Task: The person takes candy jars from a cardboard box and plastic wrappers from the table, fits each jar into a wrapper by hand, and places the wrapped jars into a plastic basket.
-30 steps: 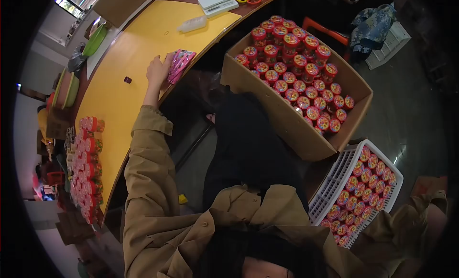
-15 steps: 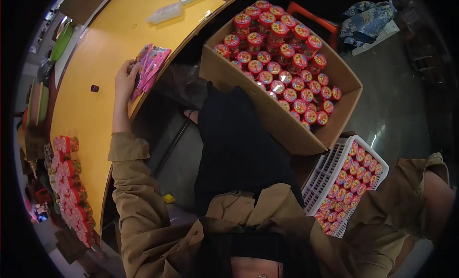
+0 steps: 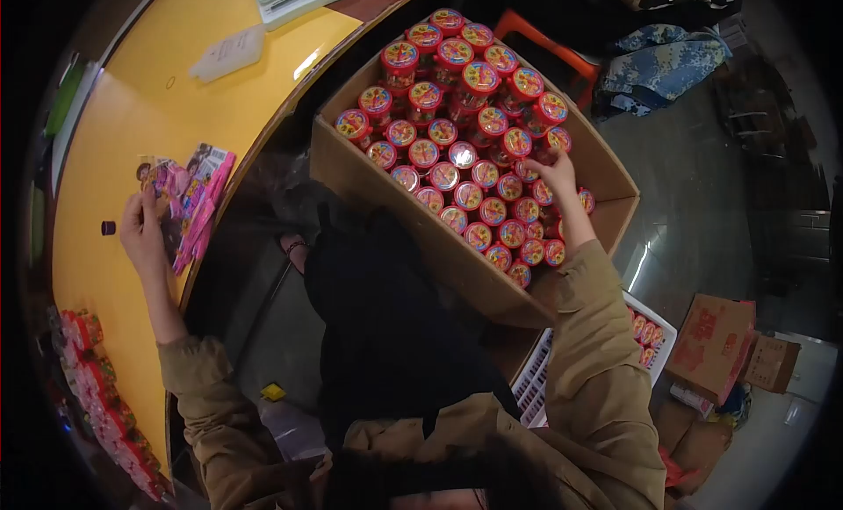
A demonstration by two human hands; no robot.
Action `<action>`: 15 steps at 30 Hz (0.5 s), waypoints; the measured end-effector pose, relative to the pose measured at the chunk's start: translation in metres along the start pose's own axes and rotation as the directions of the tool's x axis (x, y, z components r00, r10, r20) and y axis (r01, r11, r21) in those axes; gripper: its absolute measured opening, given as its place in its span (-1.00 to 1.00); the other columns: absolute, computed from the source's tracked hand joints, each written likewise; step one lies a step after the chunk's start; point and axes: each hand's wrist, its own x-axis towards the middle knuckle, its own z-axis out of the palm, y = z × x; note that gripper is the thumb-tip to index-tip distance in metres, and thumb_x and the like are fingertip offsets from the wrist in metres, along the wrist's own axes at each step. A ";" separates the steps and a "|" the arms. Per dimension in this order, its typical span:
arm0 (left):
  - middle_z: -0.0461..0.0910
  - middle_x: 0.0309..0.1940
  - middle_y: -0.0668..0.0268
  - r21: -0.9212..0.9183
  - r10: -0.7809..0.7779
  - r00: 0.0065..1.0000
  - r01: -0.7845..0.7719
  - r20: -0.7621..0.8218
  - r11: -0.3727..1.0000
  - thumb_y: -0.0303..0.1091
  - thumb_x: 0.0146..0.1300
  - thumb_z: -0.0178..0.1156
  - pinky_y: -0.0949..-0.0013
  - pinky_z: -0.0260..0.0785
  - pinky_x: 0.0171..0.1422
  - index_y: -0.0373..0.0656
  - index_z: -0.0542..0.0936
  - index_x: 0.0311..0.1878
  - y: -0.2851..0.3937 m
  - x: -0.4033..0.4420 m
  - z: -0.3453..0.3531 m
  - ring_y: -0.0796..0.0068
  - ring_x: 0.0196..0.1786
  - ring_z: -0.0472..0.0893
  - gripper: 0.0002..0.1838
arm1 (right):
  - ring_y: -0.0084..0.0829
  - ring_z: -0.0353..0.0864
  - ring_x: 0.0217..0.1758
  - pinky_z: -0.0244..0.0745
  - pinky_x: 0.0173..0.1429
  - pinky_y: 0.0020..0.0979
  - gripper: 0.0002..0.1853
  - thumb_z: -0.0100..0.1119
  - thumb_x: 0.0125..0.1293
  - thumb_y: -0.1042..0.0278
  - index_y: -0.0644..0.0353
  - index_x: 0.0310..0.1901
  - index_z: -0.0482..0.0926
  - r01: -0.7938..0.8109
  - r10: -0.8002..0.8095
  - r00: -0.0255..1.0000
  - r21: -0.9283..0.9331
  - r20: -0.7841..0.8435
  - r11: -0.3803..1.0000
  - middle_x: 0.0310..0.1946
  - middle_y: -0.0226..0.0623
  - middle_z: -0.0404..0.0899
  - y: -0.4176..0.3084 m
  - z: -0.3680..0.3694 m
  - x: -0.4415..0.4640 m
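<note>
Left hand (image 3: 142, 229) pinches pink-printed plastic packet (image 3: 176, 178); right hand (image 3: 563, 173), grip unclear, at round red-lidded plastic jar (image 3: 558, 139) I judge light, stiff, best lid-held.

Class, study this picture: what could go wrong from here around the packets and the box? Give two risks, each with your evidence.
1. The pink packets lie close to the edge of the yellow table; a nudge from the left hand might push some off.
2. The right hand is among closely packed red-lidded jars in the cardboard box; lifting one might topple a neighbour.
</note>
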 end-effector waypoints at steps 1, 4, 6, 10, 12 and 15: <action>0.39 -0.49 0.47 0.052 0.019 0.998 -0.016 -0.054 0.998 -0.39 0.29 0.12 0.61 0.16 -0.41 -0.35 0.52 -0.38 0.001 -0.002 -0.002 0.75 -0.43 0.32 -0.80 | -0.34 0.55 -0.10 0.49 -0.05 -0.38 -0.21 0.53 -0.22 0.25 0.37 0.06 0.34 0.052 -0.049 0.998 0.104 -0.036 0.993 -0.10 -0.11 0.51 0.013 0.017 0.006; 0.52 -0.44 0.41 -0.227 -0.267 0.964 0.255 -0.023 0.940 -0.42 0.28 0.12 0.52 0.31 -0.29 -0.30 0.58 -0.24 0.020 -0.005 -0.014 0.65 -0.40 0.43 -0.86 | -0.18 0.51 0.00 0.43 0.06 -0.28 -0.08 0.52 -0.25 0.24 0.32 0.17 0.20 0.145 -0.135 0.981 0.061 -0.140 0.988 0.03 -0.05 0.42 0.010 0.056 0.012; 0.54 -0.43 0.39 0.107 -0.038 0.998 0.043 -0.050 0.993 -0.42 0.26 0.14 0.53 0.31 -0.31 -0.29 0.58 -0.22 0.029 -0.009 -0.018 0.64 -0.41 0.44 -0.87 | -0.06 0.43 0.09 0.35 0.16 -0.18 -0.06 0.48 -0.21 0.21 0.28 0.23 0.17 0.090 -0.081 0.982 0.044 -0.173 0.995 0.07 0.03 0.37 0.003 0.067 0.003; 0.60 -0.39 0.31 0.674 0.366 0.929 -0.298 0.043 0.676 -0.45 0.22 0.19 0.55 0.32 -0.30 -0.28 0.60 -0.20 0.060 -0.014 -0.030 0.65 -0.39 0.48 -0.87 | 0.00 0.23 0.27 0.22 0.28 -0.13 0.05 0.47 -0.18 0.05 0.29 0.29 0.05 0.124 -0.169 0.959 -0.198 -0.229 0.972 0.17 0.14 0.26 -0.026 0.072 -0.032; 0.61 -0.21 0.25 0.519 0.143 0.987 -0.086 -0.070 0.850 -0.47 0.27 0.13 0.50 0.37 -0.20 -0.35 0.57 -0.14 0.062 -0.024 -0.035 0.62 -0.30 0.50 -0.83 | 0.05 0.17 0.31 0.17 0.33 -0.11 0.09 0.47 -0.17 0.00 0.28 0.31 0.00 0.078 -0.142 0.964 -0.274 -0.223 0.959 0.20 0.17 0.20 -0.026 0.077 -0.042; 0.60 -0.11 0.23 0.195 -0.065 0.986 0.095 -0.156 0.976 -0.45 0.30 0.09 0.53 0.37 -0.15 -0.38 0.54 -0.07 0.064 -0.030 -0.047 0.62 -0.27 0.51 -0.78 | 0.05 0.11 0.34 0.14 0.36 -0.12 0.02 0.45 -0.16 0.26 0.16 0.33 0.00 0.278 -0.318 0.941 -0.273 -0.114 0.921 0.26 0.10 0.14 -0.020 0.069 -0.044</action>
